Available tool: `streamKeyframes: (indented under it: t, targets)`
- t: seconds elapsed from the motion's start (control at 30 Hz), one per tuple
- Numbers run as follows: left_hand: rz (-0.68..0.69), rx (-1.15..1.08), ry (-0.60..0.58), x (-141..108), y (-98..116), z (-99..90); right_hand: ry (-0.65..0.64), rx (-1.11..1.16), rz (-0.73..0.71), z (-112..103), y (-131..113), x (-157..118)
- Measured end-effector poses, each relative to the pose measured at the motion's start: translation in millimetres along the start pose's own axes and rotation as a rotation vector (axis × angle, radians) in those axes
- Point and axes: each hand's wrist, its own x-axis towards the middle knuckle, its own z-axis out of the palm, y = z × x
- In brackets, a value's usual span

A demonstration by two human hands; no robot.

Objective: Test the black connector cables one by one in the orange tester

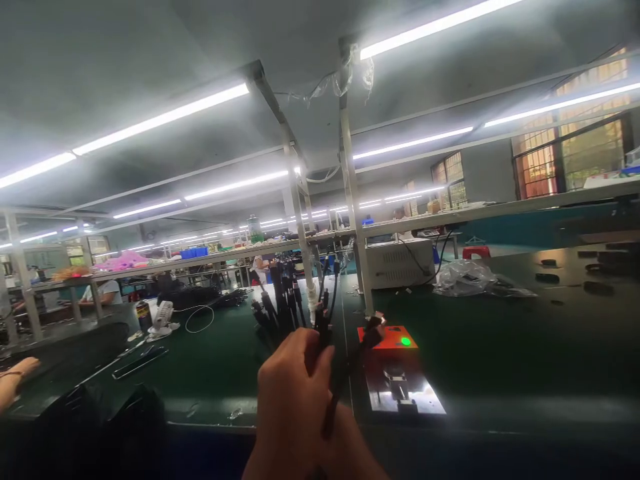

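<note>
The left hand (314, 353) is reaching over the green tabletop (220, 380) near its front edge, its fingers and thumb closing on a dark cable (323, 321). The right hand (345, 437) is crossing behind it at the wrist; its fingers are hidden, so whether they are grasping anything cannot be told. A second black cable (353, 363) is slanting up rightward from beside the wrists, its connector end overlapping the view of an orange-red panel (387, 337) with a lit green spot (406, 341). Below that panel, a metal fixture (397, 381) is sitting on a bright plate (430, 400) near the front edge. Just beyond the left hand, a black cable bundle (284, 300) is standing with ends upward. Farther right, a clear plastic bag (465, 277) is lying beside a pale metal box (403, 263). At the far left, another person's hand (23, 372) is extending over a dark surface.
</note>
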Motion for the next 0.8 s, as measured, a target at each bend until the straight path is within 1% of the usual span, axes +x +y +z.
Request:
streamKeyframes:
  t: [0.13, 0.17, 0.27, 0.33, 0.43, 0.5, 0.57, 0.67, 0.8]
  targets:
    - [-0.043, -0.179, 0.016, 13.5, 3.0, -8.6, -0.030, 0.023, 0.053, -0.9, 1.7, -1.8]
    - [-0.043, -0.211, -0.001, 17.5, 5.1, -11.2, -0.027, 0.028, 0.051, -1.2, 2.5, -2.1]
    - [0.007, -0.259, -0.122, 27.9, 11.0, -19.3, -0.032, 0.014, 0.020, -2.4, 5.2, -2.8]
    - [0.032, -0.217, -0.152, 31.5, 13.0, -23.2, -0.043, -0.007, 0.007, -2.2, 7.1, -2.8]
    - [0.027, -0.004, -0.092, 30.3, 13.0, -23.2, -0.012, -0.019, 0.000, 1.6, 9.9, -1.8]
    - [0.023, 0.159, -0.079, 26.6, 11.9, -20.0, 0.009, -0.027, 0.000, 4.9, 11.4, -1.4]
    - [0.027, 0.256, -0.080, 23.1, 9.9, -17.0, 0.001, -0.033, 0.005, 6.8, 12.3, -1.6]
    - [0.045, 0.258, -0.086, 24.2, 6.3, -18.1, -0.024, -0.039, 0.035, 6.1, 12.8, -2.7]
    - [0.057, 0.208, -0.024, 33.3, 7.2, -28.7, -0.035, -0.045, 0.047, 3.8, 13.1, -4.2]
